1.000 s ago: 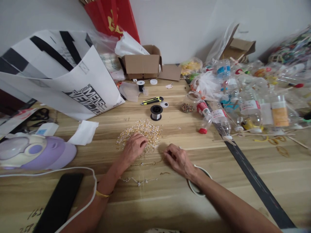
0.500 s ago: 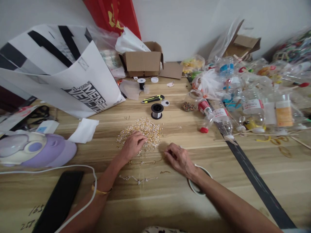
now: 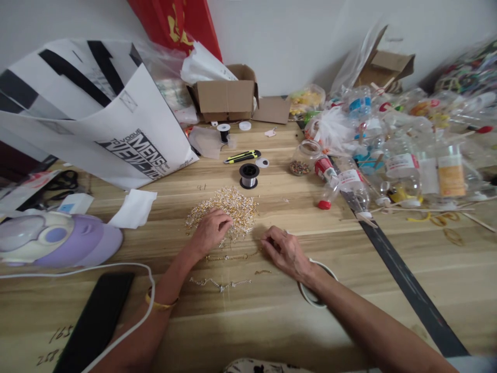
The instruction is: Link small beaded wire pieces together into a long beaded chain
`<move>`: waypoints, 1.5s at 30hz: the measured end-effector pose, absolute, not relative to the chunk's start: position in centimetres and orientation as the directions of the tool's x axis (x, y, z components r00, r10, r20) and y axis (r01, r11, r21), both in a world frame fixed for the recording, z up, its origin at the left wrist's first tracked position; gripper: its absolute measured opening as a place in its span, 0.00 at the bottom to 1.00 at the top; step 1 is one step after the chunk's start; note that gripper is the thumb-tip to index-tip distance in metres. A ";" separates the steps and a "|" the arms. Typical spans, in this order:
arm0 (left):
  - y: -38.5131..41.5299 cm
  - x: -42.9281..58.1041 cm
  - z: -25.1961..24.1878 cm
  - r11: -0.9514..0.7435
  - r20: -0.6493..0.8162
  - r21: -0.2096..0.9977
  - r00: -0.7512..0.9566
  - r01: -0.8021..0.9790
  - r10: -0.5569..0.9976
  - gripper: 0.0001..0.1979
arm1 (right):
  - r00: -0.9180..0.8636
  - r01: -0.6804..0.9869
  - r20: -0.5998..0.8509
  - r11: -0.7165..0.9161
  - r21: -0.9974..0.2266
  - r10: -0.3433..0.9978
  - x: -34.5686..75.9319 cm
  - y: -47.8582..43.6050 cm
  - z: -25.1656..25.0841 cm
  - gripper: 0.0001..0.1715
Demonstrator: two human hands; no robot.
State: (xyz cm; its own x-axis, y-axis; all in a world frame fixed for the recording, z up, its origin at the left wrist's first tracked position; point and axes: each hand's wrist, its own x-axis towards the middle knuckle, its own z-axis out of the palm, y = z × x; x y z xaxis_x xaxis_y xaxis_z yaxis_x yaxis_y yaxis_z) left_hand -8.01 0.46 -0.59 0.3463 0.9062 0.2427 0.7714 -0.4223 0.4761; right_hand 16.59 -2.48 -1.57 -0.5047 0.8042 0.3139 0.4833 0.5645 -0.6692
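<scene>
A heap of small gold and silver beads (image 3: 229,204) lies in the middle of the wooden table (image 3: 272,311). My left hand (image 3: 209,232) rests on the heap's near edge, fingers curled in a pinch on pieces I cannot make out. My right hand (image 3: 282,250) lies to the right of the heap, fingers curled at the end of a thin gold chain (image 3: 229,256) stretched between the hands. A second beaded chain (image 3: 219,283) and a short gold piece (image 3: 263,271) lie closer to me. A white ring (image 3: 312,299) sits under my right wrist.
A wire spool (image 3: 249,175), a utility knife (image 3: 243,156), a bead jar (image 3: 301,159) and a cardboard box (image 3: 227,98) stand behind the heap. A white paper bag (image 3: 101,119) lies left, a purple device (image 3: 58,241) and black phone (image 3: 97,321) near left. Plastic bottles (image 3: 399,166) crowd the right.
My left hand's fingers have curled tighter on the near edge of the heap. My right hand has barely moved. The view shifted slightly.
</scene>
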 end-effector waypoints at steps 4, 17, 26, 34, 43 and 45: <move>0.4 -8.0 -0.4 -0.460 0.226 0.465 0.402 0.756 0.888 0.11 | -0.500 0.498 0.315 0.565 -0.658 0.807 16.6 -2.5 -1.8 0.04; 0.3 -8.0 -0.1 -0.456 0.255 0.328 0.387 0.827 0.886 0.03 | -0.492 0.487 0.339 0.576 -0.656 0.802 16.5 -2.5 -1.7 0.06; 0.4 -7.2 -0.9 -0.489 0.215 0.330 0.440 0.807 0.872 0.05 | -0.494 0.507 0.318 0.565 -0.651 0.809 16.6 -2.5 -1.9 0.05; 0.6 -7.4 -0.8 -0.422 0.279 0.502 0.320 0.755 0.905 0.06 | -0.484 0.501 0.327 0.563 -0.657 0.812 16.5 -2.5 -1.8 0.05; 0.5 -7.3 -1.0 -0.396 0.288 0.592 0.274 0.702 0.917 0.04 | -0.488 0.493 0.334 0.570 -0.657 0.807 16.5 -2.5 -1.8 0.04; 0.4 -7.3 -0.8 -0.378 0.279 0.614 0.258 0.692 0.925 0.04 | -0.487 0.495 0.334 0.570 -0.656 0.807 16.5 -2.5 -1.8 0.04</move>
State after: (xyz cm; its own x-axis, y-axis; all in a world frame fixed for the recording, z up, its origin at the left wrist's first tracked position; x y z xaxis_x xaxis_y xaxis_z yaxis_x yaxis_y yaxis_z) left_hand -7.32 0.44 -0.80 0.2580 0.9250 0.2788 0.6923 -0.3783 0.6145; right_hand 16.54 -2.48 -1.82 -0.4871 0.8071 0.3336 0.4950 0.5698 -0.6560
